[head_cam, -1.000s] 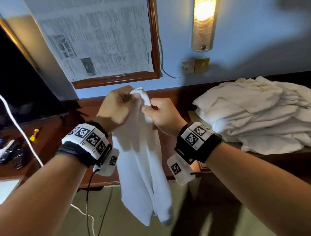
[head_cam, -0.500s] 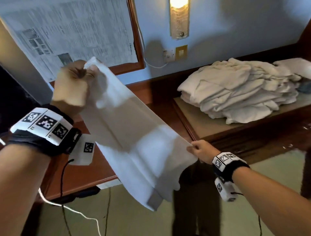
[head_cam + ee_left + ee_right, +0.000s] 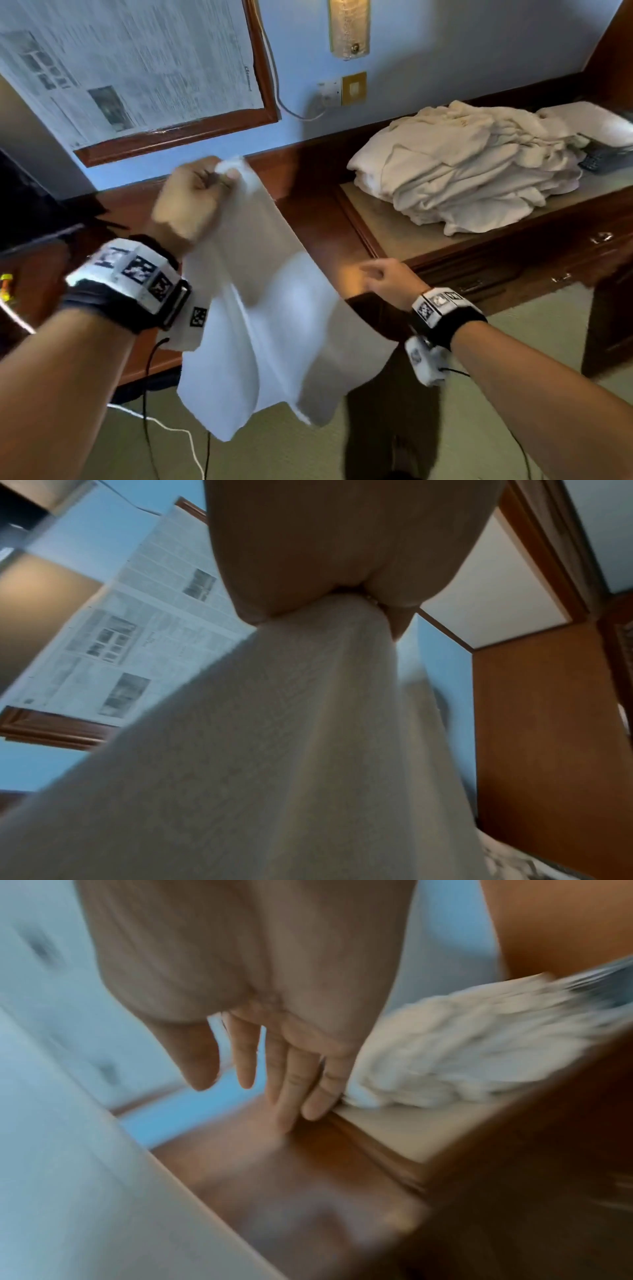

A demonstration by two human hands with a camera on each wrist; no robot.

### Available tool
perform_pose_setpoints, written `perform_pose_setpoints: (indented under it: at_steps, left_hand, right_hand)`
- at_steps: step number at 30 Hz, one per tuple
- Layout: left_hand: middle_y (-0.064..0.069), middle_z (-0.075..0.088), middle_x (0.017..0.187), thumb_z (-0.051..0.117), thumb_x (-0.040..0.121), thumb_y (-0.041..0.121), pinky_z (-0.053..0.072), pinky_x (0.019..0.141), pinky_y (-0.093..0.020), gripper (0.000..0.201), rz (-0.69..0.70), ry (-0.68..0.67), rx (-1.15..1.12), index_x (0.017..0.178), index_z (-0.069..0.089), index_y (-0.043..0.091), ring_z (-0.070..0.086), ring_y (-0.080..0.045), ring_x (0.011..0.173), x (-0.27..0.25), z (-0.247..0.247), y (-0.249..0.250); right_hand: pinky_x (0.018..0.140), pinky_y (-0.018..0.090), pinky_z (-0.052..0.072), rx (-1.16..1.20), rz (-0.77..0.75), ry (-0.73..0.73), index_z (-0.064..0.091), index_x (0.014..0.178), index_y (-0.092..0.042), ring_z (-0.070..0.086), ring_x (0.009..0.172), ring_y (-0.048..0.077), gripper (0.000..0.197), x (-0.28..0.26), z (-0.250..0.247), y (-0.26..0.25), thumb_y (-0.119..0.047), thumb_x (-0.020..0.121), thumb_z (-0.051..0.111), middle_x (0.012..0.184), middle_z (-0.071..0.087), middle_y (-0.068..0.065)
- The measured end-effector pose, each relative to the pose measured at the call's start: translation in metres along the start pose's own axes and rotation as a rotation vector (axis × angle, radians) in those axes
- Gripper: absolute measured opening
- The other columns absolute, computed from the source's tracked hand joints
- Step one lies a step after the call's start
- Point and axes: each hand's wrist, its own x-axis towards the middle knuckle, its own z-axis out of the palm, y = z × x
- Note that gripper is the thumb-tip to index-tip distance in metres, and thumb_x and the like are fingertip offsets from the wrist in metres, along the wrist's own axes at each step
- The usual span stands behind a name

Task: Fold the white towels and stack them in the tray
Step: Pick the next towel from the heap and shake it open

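A white towel (image 3: 267, 308) hangs in front of me, held by one top corner, which my left hand (image 3: 205, 192) grips in a fist. The left wrist view shows the cloth (image 3: 308, 750) bunched in that hand (image 3: 325, 561) and falling away below it. My right hand (image 3: 380, 277) is beside the towel's right edge, apart from it, with its fingers (image 3: 291, 1074) straight and nothing in them. A heap of crumpled white towels (image 3: 472, 168) lies on a tan, wood-rimmed tray (image 3: 376, 219) on the desk at the right.
A wooden desk with drawers (image 3: 548, 267) runs along the blue wall. A framed newspaper board (image 3: 137, 68), a wall lamp (image 3: 349, 27) and a socket (image 3: 342, 90) are above it. A dark remote (image 3: 603, 157) lies behind the heap. Cables (image 3: 171, 425) trail on the green floor.
Both hands first held the towel's top together. The right hand slid down and spread the cloth, then let go of the lower edge; the left hand has lowered a little.
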Motion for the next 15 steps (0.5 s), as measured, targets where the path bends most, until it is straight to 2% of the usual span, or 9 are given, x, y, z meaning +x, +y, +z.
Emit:
perform_pose_setpoints:
  at_steps: [2,3,5,7,8,9,11,13,15]
  left_hand:
    - [0.003,0.049,0.067,0.054,0.104,0.022,0.037,0.053,-0.015,0.032,-0.014,-0.098,0.027,0.073,0.051,0.017,0.044,-0.009,0.058,0.000,0.020,0.007]
    - [0.002,0.053,0.069,0.054,0.104,0.024,0.043,0.058,-0.022,0.029,-0.031,-0.148,0.009,0.076,0.054,0.016,0.048,-0.011,0.060,0.001,0.027,0.006]
    - [-0.007,0.065,0.078,0.057,0.101,0.034,0.053,0.070,-0.040,0.027,-0.062,-0.218,-0.020,0.088,0.062,0.010,0.061,-0.024,0.071,0.004,0.036,0.011]
    - [-0.018,0.067,0.085,0.052,0.091,0.043,0.053,0.077,-0.052,0.039,-0.054,-0.230,-0.036,0.092,0.062,0.006,0.063,-0.036,0.080,0.007,0.038,0.018]
    - [-0.020,0.065,0.086,0.049,0.088,0.043,0.051,0.078,-0.053,0.041,-0.041,-0.230,-0.025,0.091,0.061,0.004,0.062,-0.037,0.081,0.010,0.038,0.020]
    - [-0.019,0.065,0.084,0.048,0.086,0.042,0.049,0.077,-0.051,0.039,-0.035,-0.231,-0.016,0.089,0.061,0.006,0.060,-0.035,0.080,0.013,0.038,0.023]
    - [-0.005,0.063,0.077,0.047,0.086,0.041,0.048,0.075,-0.044,0.029,-0.057,-0.214,-0.025,0.084,0.062,0.017,0.056,-0.023,0.072,0.019,0.037,0.027]
    - [0.006,0.059,0.071,0.046,0.085,0.039,0.043,0.069,-0.038,0.024,-0.075,-0.172,-0.029,0.079,0.060,0.022,0.051,-0.014,0.067,0.024,0.037,0.030]
    - [0.002,0.054,0.068,0.047,0.081,0.040,0.037,0.063,-0.035,0.032,-0.093,-0.110,-0.063,0.078,0.058,0.010,0.045,-0.015,0.062,0.030,0.039,0.032]
  right_hand:
    - [0.104,0.032,0.047,0.275,-0.232,0.003,0.061,0.133,-0.017,0.063,0.114,0.010,0.044,0.009,-0.014,-0.065,-0.019,0.091,0.071,0.131,0.064,0.000]
    - [0.100,0.032,0.051,0.389,-0.336,-0.038,0.059,0.133,-0.018,0.065,0.107,0.011,0.045,0.012,-0.021,-0.093,-0.018,0.090,0.071,0.128,0.065,0.000]
    - [0.093,0.033,0.054,0.515,-0.494,-0.117,0.061,0.128,-0.011,0.067,0.100,0.015,0.039,0.020,-0.033,-0.131,-0.011,0.090,0.070,0.115,0.069,0.004]
    - [0.084,0.026,0.054,0.520,-0.559,-0.133,0.067,0.110,-0.003,0.067,0.089,0.011,0.018,0.029,-0.042,-0.149,-0.004,0.091,0.068,0.097,0.072,0.001]
    - [0.077,0.021,0.051,0.514,-0.578,-0.130,0.069,0.097,-0.005,0.064,0.080,0.006,0.006,0.033,-0.047,-0.154,-0.002,0.092,0.066,0.086,0.070,-0.005]
    - [0.071,0.018,0.047,0.485,-0.592,-0.108,0.066,0.084,-0.008,0.058,0.072,0.004,0.009,0.038,-0.051,-0.158,-0.003,0.092,0.066,0.076,0.064,-0.009]
    - [0.062,0.020,0.037,0.340,-0.670,-0.026,0.055,0.069,-0.008,0.043,0.064,0.006,0.026,0.046,-0.059,-0.164,-0.007,0.092,0.067,0.067,0.049,-0.005]
    - [0.059,0.031,0.034,0.221,-0.732,0.044,0.051,0.067,-0.003,0.038,0.062,0.012,0.029,0.054,-0.067,-0.171,-0.012,0.091,0.065,0.064,0.045,0.001]
    - [0.063,0.038,0.041,0.247,-0.754,0.065,0.060,0.077,0.005,0.047,0.064,0.023,0.025,0.061,-0.077,-0.180,-0.016,0.091,0.061,0.070,0.058,0.014]
